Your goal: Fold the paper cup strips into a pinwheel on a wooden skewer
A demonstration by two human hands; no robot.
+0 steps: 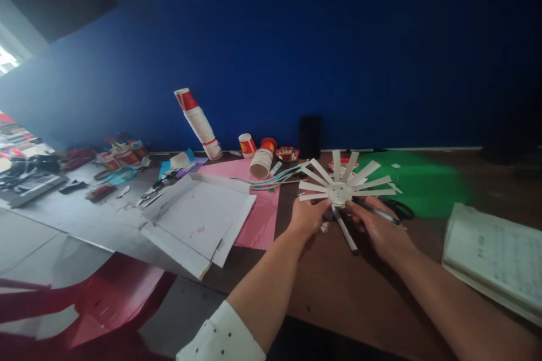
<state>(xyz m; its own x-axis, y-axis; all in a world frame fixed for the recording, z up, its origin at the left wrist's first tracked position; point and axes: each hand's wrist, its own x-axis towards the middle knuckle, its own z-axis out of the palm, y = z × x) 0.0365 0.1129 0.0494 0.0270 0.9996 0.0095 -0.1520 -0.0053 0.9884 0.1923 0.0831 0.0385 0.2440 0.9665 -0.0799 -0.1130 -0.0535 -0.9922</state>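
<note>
A white paper cup (340, 194), cut into strips that fan out around its round base, is held up over the brown table. My left hand (310, 218) pinches its lower left edge. With thumb and fingertips, my right hand (375, 224) grips the lower right edge, and a dark pen (383, 214) lies across that same hand. Below the cup, a slim white stick with a dark end (346, 232) points toward me. Black-handled scissors (405, 210) lie partly hidden behind my right hand.
Left of my hands, a shallow white cardboard tray (203, 220) overlaps pink paper (265, 217). Behind stand a tall leaning cup stack (198, 123) and a tipped stack (261, 163). Green paper (427, 183) and an open notebook (493, 259) lie right; a red chair (114, 293) stands lower left.
</note>
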